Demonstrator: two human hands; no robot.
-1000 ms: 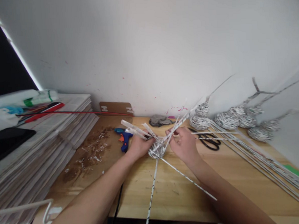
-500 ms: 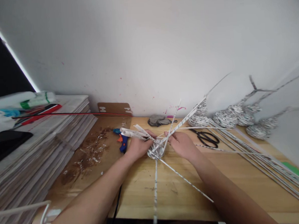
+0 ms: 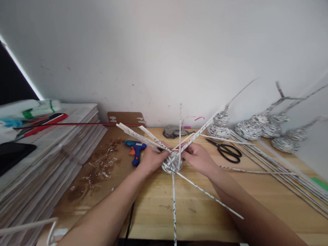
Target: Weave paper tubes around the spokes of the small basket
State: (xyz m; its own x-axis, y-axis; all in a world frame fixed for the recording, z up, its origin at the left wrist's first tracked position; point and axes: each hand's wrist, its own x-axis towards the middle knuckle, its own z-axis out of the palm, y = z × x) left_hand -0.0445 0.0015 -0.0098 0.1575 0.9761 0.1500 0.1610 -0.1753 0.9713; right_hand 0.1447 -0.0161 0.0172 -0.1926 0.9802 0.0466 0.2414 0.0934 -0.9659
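Observation:
A small woven hub of rolled newspaper tubes (image 3: 172, 164) rests on the wooden table (image 3: 163, 207), with long paper spokes (image 3: 209, 196) radiating out in all directions. My left hand (image 3: 151, 159) grips the hub's left side, fingers curled around the spokes there. Closed on the hub's right side is my right hand (image 3: 199, 159), pinching a tube that runs up to the right. Both hands meet over the hub.
A blue glue gun (image 3: 136, 151) lies left of the hub beside paper scraps. Black scissors (image 3: 228, 151) and several woven paper pieces (image 3: 249, 129) sit to the right, with long paper tubes (image 3: 290, 178) along the right edge. A tall newspaper stack (image 3: 45, 158) fills the left.
The spokes have shifted: one now stands nearly upright above the hub and the left ones fan higher. My right hand has dropped closer to the hub.

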